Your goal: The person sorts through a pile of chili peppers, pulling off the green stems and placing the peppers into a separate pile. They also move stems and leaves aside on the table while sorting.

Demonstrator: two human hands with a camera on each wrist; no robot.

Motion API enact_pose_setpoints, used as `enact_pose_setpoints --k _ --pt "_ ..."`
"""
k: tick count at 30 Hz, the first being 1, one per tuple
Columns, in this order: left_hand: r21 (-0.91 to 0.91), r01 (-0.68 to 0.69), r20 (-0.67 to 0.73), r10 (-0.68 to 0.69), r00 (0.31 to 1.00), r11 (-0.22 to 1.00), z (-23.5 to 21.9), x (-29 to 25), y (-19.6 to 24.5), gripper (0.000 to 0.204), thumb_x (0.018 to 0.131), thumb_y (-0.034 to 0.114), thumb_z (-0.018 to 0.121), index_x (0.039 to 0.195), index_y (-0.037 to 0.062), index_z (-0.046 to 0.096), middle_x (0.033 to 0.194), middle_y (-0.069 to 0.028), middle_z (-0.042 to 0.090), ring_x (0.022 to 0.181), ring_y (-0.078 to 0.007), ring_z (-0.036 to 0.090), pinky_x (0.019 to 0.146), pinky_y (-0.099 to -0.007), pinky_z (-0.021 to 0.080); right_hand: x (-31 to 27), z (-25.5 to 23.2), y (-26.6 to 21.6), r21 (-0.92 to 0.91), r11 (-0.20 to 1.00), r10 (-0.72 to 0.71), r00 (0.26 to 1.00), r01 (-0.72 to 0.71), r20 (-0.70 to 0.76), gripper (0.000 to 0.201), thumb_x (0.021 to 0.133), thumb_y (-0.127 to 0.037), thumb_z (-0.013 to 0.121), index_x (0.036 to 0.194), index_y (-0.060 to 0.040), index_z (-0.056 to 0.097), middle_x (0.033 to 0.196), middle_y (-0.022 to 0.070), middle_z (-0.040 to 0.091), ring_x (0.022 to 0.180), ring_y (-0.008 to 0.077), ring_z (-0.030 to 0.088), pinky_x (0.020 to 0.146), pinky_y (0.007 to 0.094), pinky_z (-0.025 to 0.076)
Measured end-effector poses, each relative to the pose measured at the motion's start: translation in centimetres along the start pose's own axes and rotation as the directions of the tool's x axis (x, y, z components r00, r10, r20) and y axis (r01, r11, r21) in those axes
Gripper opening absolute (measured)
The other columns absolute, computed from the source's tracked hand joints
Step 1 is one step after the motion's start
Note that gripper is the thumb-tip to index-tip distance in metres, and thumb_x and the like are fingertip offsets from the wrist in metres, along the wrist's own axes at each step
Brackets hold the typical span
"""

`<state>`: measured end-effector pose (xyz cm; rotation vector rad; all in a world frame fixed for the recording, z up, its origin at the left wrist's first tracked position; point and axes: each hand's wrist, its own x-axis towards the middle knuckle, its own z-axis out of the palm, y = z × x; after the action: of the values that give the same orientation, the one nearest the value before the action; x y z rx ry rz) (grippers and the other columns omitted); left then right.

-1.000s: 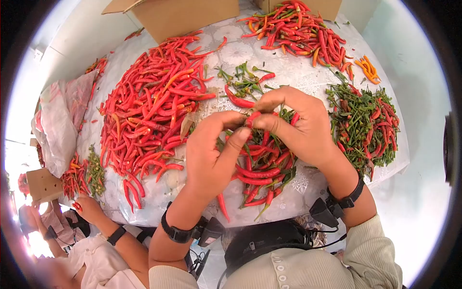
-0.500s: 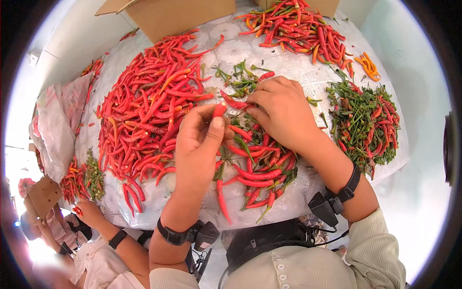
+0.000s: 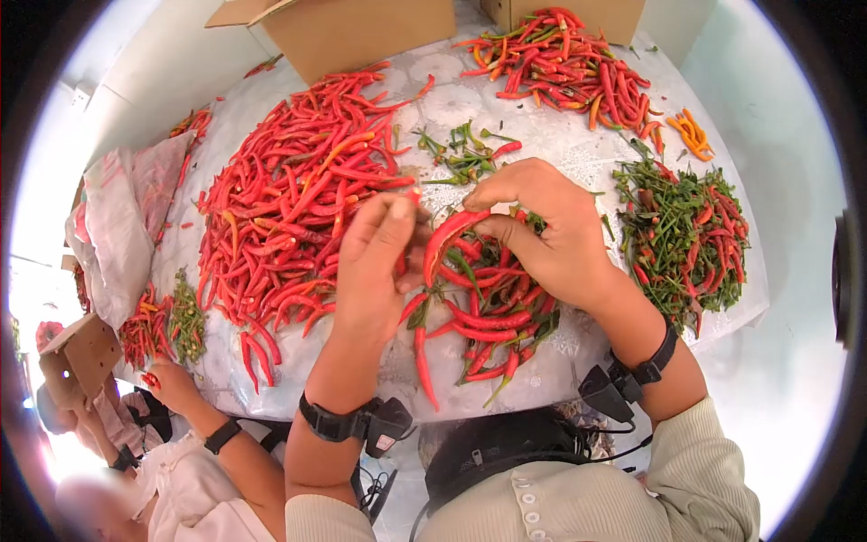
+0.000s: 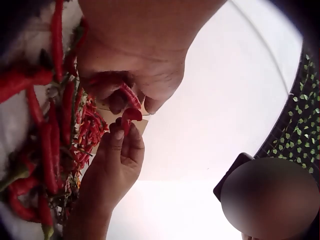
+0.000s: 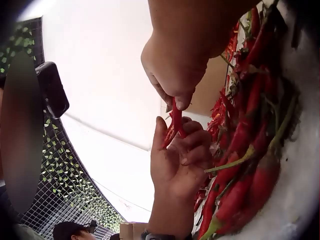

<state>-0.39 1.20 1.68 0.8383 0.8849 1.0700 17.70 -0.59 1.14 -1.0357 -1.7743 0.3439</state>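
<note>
My right hand (image 3: 551, 235) pinches a curved red chili (image 3: 438, 248) at one end, between thumb and fingertips, above a small heap of stemmed chilies (image 3: 492, 321). Close on its left, my left hand (image 3: 368, 262) has its fingers curled round red chili, one pale cut end (image 3: 414, 194) showing by the thumb. The left wrist view has the left hand (image 4: 140, 70) above, a red piece (image 4: 131, 96) in its fingers, facing the right hand (image 4: 117, 160). In the right wrist view, a chili (image 5: 176, 117) hangs from the right hand (image 5: 175, 70) beside the left palm.
A large red chili heap (image 3: 280, 199) lies left, green stems (image 3: 470, 158) behind the hands. Right is a heap of stems and chilies (image 3: 682, 235); farther back are more chilies (image 3: 578, 68), orange ones (image 3: 691, 134) and a cardboard box (image 3: 361, 36). Another person's hand (image 3: 172, 384) is lower left.
My right hand has picked up the curved chili that lay near the green stems and brought it toward my left hand. My left hand has kept its grip while turning slightly.
</note>
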Motion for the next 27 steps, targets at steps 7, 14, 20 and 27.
enact_pose_setpoints --k 7,14,20,27 --pt "0.111 0.145 0.276 -0.170 0.946 0.983 -0.9 0.1 -0.4 0.018 0.087 0.017 0.058 0.099 0.0038 0.053 0.078 -0.0011 0.054 0.060 -0.0063 0.050 0.045 -0.0179 0.037 0.1 -0.2 -0.3 -0.011 0.988 0.156 0.988 -0.156 -0.004 0.019 0.070 -0.007 0.066 0.089 -0.0064 0.062 0.087 0.0106 0.062 0.085 0.0296 0.058 0.075 0.0374 0.045" --pt "-0.159 0.149 0.315 -0.093 0.944 0.976 -0.7 -0.2 -0.3 0.023 0.088 0.012 0.054 0.108 0.0053 0.046 0.083 -0.0047 0.051 0.067 -0.0136 0.052 0.054 -0.0234 0.043 0.4 -2.6 3.8 -0.479 0.842 0.171 0.965 -0.247 -0.197 0.013 0.075 -0.010 0.061 0.088 -0.0046 0.062 0.082 0.0131 0.060 0.081 0.0320 0.056 0.073 0.0391 0.045" --pt "-0.185 0.238 0.333 -0.167 0.928 0.954 -1.7 0.4 0.0 0.017 0.086 0.007 0.053 0.102 0.0046 0.048 0.068 -0.0006 0.045 0.050 -0.0068 0.042 0.042 -0.0199 0.035 1.0 -1.5 5.7 -0.576 0.813 0.049 0.996 -0.082 -0.073 0.015 0.077 -0.008 0.059 0.090 -0.0040 0.063 0.091 0.0111 0.061 0.092 0.0296 0.054 0.080 0.0383 0.043" --pt "-0.215 0.200 0.246 -0.146 0.958 0.956 -1.6 0.3 0.0 0.011 0.090 0.012 0.050 0.100 0.0068 0.050 0.060 0.0028 0.038 0.040 -0.0024 0.030 0.033 -0.0153 0.024 0.8 -1.9 4.9 -0.698 0.692 0.341 0.936 -0.185 0.090 0.017 0.073 -0.005 0.060 0.090 -0.0036 0.061 0.091 0.0116 0.059 0.090 0.0307 0.053 0.081 0.0390 0.043"
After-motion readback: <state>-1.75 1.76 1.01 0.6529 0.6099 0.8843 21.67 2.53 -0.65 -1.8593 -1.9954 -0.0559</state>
